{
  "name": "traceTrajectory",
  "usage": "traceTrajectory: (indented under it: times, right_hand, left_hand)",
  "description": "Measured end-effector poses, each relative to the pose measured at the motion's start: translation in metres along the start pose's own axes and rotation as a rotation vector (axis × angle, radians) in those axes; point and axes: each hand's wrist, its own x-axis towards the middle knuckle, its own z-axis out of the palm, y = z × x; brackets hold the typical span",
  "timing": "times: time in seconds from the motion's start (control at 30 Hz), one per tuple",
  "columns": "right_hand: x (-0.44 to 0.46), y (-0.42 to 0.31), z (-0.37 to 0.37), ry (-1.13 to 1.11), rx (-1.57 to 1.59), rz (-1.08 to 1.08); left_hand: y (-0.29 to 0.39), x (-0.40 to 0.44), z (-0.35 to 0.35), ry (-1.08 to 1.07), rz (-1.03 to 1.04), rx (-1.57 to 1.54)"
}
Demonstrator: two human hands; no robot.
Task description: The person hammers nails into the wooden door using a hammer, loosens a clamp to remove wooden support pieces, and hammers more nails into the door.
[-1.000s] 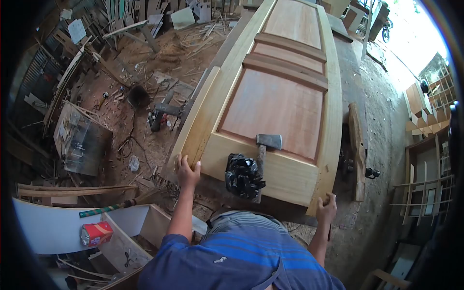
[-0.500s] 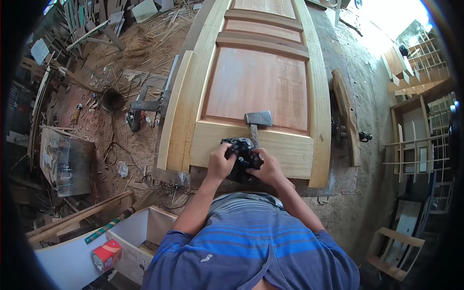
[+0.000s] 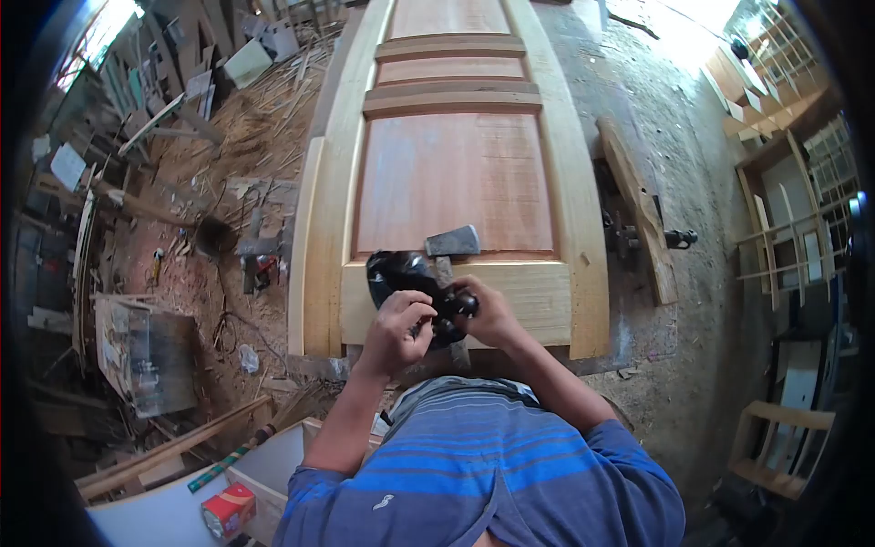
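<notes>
A shiny black plastic bag (image 3: 399,273) is bunched up over the near end of a wooden panelled door (image 3: 456,187). My left hand (image 3: 401,330) is closed in a pinch at the near side of the bag, its fingertips against the dark folds. My right hand (image 3: 489,313) grips a crumpled bulge of the same bag from the right. What the bag contains, if anything, is hidden. Just beyond my hands lies a hatchet (image 3: 453,242), its metal head on the door's bottom rail and panel edge; the bag and my hands cover part of its handle.
A rough timber piece (image 3: 635,210) lies right of the door. Wood scraps and shavings cover the floor at left. A red can (image 3: 228,509) and a green-striped stick (image 3: 219,467) rest on a white box at lower left. Wooden frames (image 3: 784,447) stand at right.
My view has shifted, so the door appears further left. The bag now spreads out to the left beyond my left hand, which has drawn nearer to my body with its fingers pinched.
</notes>
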Motion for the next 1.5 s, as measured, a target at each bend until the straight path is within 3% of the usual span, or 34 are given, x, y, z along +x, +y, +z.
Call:
traceTrajectory:
  times: [0.03,0.07,0.17,0.27,0.37,0.5,0.57,0.73,0.8,0.87,0.93,1.1,1.2,1.33,1.43,1.5]
  right_hand:
    - [-0.001,0.002,-0.001,-0.019,-0.007,-0.031]
    - [-0.002,0.005,0.0,-0.028,-0.014,-0.06]
    - [-0.005,0.02,0.001,0.015,-0.013,-0.05]
    - [-0.007,0.028,-0.007,0.064,-0.002,-0.028]
    - [-0.008,0.025,-0.013,0.09,0.027,-0.055]
    - [-0.011,0.028,-0.023,0.1,0.087,-0.088]
    - [-0.02,0.025,-0.038,0.109,0.115,-0.036]
    - [-0.035,0.043,-0.114,0.545,-0.13,0.059]
    - [-0.032,0.058,-0.147,0.698,-0.182,0.092]
    - [-0.03,0.069,-0.178,0.76,-0.338,0.19]
    - [-0.031,0.064,-0.209,0.651,-0.527,0.358]
    - [0.001,0.125,-0.225,0.658,-0.698,0.342]
    - [0.008,0.137,-0.23,0.588,-0.705,0.291]
    - [0.013,0.13,-0.23,0.484,-0.701,0.312]
    - [0.015,0.131,-0.229,0.477,-0.708,0.314]
    - [0.016,0.131,-0.223,0.515,-0.69,0.28]
  left_hand:
    - [0.005,0.003,0.011,-0.114,-0.006,-0.058]
    - [-0.01,0.001,0.018,-0.232,-0.17,-0.11]
    - [-0.024,0.021,0.03,-0.907,-0.665,0.492]
    - [-0.051,-0.002,0.047,-0.887,-0.657,0.631]
    - [-0.114,-0.031,0.074,-0.839,-0.389,0.685]
    - [-0.091,-0.007,0.078,-0.842,-0.206,0.825]
    - [-0.129,-0.028,0.076,-0.764,-0.192,0.8]
    - [-0.142,-0.044,0.068,-0.717,-0.074,0.801]
    - [-0.046,0.012,0.06,-0.826,-0.449,0.728]
    - [-0.024,0.028,0.059,-0.934,-0.515,0.716]
    - [-0.073,0.009,0.061,-1.043,-0.279,0.783]
    - [-0.142,-0.042,0.057,-0.693,-0.398,0.655]
    - [-0.137,-0.043,0.055,-0.465,-0.532,0.477]
    - [-0.135,-0.052,0.044,-0.289,-0.457,0.217]
    - [-0.12,-0.063,0.043,-0.011,-0.797,-0.047]
    - [-0.097,-0.05,0.024,0.131,-0.988,-0.458]
